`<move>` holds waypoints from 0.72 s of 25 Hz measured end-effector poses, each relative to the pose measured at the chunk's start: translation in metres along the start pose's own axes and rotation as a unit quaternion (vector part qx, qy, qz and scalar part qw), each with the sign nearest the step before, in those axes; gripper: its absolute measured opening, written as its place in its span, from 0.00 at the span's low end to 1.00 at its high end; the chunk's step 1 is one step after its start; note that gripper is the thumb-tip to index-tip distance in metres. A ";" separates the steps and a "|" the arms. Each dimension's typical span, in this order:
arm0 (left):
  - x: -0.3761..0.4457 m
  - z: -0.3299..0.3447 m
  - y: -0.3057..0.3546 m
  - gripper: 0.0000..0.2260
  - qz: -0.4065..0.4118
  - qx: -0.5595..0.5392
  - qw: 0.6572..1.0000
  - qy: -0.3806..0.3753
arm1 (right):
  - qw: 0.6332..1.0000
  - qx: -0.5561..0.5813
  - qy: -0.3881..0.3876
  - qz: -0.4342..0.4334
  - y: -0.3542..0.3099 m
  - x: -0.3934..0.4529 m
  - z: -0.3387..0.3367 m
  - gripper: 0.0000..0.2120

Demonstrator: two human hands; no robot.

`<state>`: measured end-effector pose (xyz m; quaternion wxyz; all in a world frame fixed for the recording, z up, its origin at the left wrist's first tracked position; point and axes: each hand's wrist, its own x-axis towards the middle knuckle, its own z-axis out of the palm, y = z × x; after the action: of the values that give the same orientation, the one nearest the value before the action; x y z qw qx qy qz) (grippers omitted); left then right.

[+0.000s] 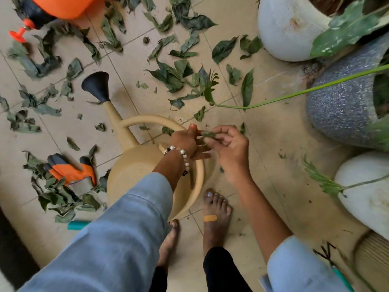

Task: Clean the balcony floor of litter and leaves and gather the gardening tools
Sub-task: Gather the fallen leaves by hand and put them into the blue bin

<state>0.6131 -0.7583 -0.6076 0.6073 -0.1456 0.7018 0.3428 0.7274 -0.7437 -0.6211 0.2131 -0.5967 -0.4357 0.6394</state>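
Showing a person bent over a tiled balcony floor, with both hands meeting just above the near end of a beige watering can (134, 165). The right hand (228, 148) pinches a small crumpled leaf (207, 134) between thumb and fingertips. The left hand (185, 141), wearing a bead bracelet, has its fingers curled against the same leaf, thumb raised; whether it also grips the can's handle cannot be told.

Risk, judged from this view: the dry leaf could crumble or slip during the hand-to-hand transfer and drop into the can's open top, or back onto the tiles beside the bare feet. The long green stem (294, 94) reaching in from the right could also be snagged by a forearm, which might tug the speckled pot (341, 114).

Appearance of the litter: scattered leaves (174, 76) are dark green, curled and torn, lying thickest across the far and left parts of the floor, with a second heap at the near left around an orange and grey glove (70, 171). An orange sprayer (63, 5) stands at the far left. A teal handle (77, 225) lies near the left sleeve. The tiles close to the right hand carry only small crumbs.
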 end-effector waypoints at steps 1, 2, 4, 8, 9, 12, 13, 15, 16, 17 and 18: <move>-0.005 0.008 -0.001 0.23 -0.010 -0.009 1.000 -0.006 | 0.999 -0.039 -0.016 -0.013 -0.001 -0.008 -0.001 0.11; -0.007 0.014 -0.001 0.24 -0.018 -0.003 1.000 -0.008 | 0.991 -0.120 -0.036 -0.038 -0.003 -0.013 -0.004 0.09; -0.005 0.020 -0.004 0.22 -0.014 0.051 0.998 0.018 | 0.956 -0.253 -0.115 -0.099 -0.003 -0.013 -0.019 0.09; -0.001 0.021 0.000 0.16 -0.004 0.043 0.999 0.029 | 0.994 -0.034 -0.101 -0.011 -0.006 0.015 -0.050 0.09; 0.000 0.020 0.002 0.17 -0.001 0.040 0.998 0.039 | 0.997 -0.074 -0.005 0.005 0.000 0.029 -0.055 0.08; 0.007 0.009 0.006 0.20 0.048 0.041 0.996 0.066 | 0.896 -0.442 0.036 -0.027 0.040 0.070 -0.068 0.11; 0.011 0.004 0.007 0.22 0.060 0.050 0.995 0.069 | 0.858 -0.513 -0.017 -0.026 0.052 0.078 -0.070 0.13; 0.016 -0.004 0.008 0.25 0.067 0.061 0.993 0.070 | 0.824 -0.563 -0.043 -0.047 0.065 0.088 -0.070 0.14; 0.016 -0.007 0.008 0.25 0.069 0.063 0.993 0.070 | 0.822 -0.563 -0.026 -0.087 0.065 0.087 -0.070 0.14; 0.015 -0.007 0.007 0.25 0.070 0.069 0.992 0.075 | 0.829 -0.548 -0.002 -0.112 0.062 0.086 -0.068 0.13; 0.013 -0.007 0.006 0.25 0.071 0.078 0.991 0.080 | 0.834 -0.537 0.020 -0.127 0.059 0.082 -0.066 0.12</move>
<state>0.6010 -0.7562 -0.6176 0.5324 -0.0746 0.7814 0.3169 0.7885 -0.6902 -0.7107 -0.0528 -0.5690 -0.7781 0.2606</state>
